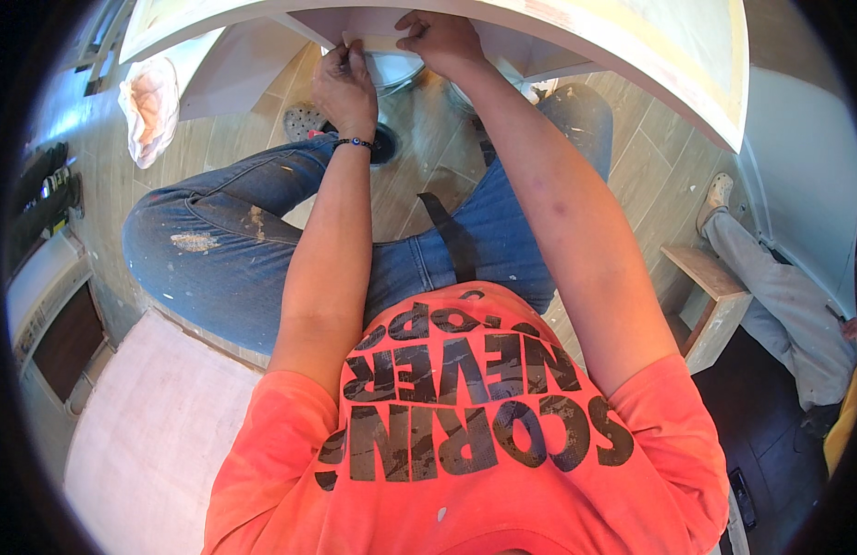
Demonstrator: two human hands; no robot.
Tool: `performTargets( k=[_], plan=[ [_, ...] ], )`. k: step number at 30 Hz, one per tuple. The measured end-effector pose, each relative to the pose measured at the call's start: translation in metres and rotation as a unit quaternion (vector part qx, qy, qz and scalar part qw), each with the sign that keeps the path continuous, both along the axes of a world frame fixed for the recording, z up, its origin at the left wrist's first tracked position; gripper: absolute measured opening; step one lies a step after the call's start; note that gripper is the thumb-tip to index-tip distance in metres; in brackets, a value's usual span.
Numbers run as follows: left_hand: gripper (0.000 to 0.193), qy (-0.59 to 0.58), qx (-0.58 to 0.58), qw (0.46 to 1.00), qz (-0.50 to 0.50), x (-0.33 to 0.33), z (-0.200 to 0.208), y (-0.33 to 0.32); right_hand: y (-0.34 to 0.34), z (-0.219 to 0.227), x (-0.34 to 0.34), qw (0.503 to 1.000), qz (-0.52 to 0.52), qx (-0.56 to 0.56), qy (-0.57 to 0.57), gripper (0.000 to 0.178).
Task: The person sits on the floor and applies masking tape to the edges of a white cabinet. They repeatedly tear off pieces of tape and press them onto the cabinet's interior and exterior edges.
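Observation:
A narrow pale strip (379,43) runs between my two hands under the front edge of a white furniture piece (576,35). My left hand (347,91) pinches its left end, fingers closed and pointing up. At the other end, the bent fingers of my right hand (445,43) close on the strip. I cannot make out whether it is tape or another material. Behind it, the furniture's pale inner panel (341,20) shows partly. Below my hands, a round container with a light top (391,72) stands on the floor.
A crumpled whitish cloth or bag (151,111) hangs at the left. My bent legs in paint-marked jeans (234,217) flank the wood-look floor (405,194). A small wooden step or box (710,287) stands right, near another person's grey trouser leg (771,287). A pale board (160,416) lies lower left.

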State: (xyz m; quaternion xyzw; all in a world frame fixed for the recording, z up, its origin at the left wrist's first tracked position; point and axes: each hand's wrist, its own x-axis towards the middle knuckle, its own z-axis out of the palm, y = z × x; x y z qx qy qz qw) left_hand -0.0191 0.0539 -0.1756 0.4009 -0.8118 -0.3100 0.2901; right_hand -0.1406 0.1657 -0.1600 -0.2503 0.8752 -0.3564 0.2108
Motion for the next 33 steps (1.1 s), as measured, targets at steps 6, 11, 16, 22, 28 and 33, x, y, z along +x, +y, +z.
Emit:
performTargets(
  k=[6, 11, 16, 22, 28, 33],
  plan=[
    [0.033, -0.008, -0.010, 1.000, 0.000, 0.002, -0.004, -0.002, -0.001, -0.003, 0.000, 1.000, 0.000, 0.003, 0.005, 0.028],
    [0.033, -0.002, -0.015, 1.000, 0.001, 0.002, 0.001, -0.001, -0.003, -0.006, -0.001, 1.000, 0.006, 0.011, 0.014, 0.030],
    [0.033, 0.005, -0.012, 1.000, -0.006, 0.000, 0.002, 0.000, -0.014, -0.036, -0.003, 0.998, -0.012, 0.045, 0.051, 0.033],
    [0.031, -0.014, -0.019, 1.000, -0.006, -0.001, 0.007, 0.002, -0.011, -0.043, -0.005, 0.997, -0.007, 0.032, 0.076, 0.035],
    [0.029, -0.001, -0.030, 1.000, -0.008, 0.001, 0.007, 0.001, -0.004, -0.011, 0.001, 0.999, -0.025, -0.002, 0.041, 0.033],
    [0.027, 0.002, -0.042, 0.999, -0.011, 0.001, 0.000, -0.003, -0.007, -0.010, 0.003, 0.998, -0.033, 0.017, 0.056, 0.036]
  ],
)
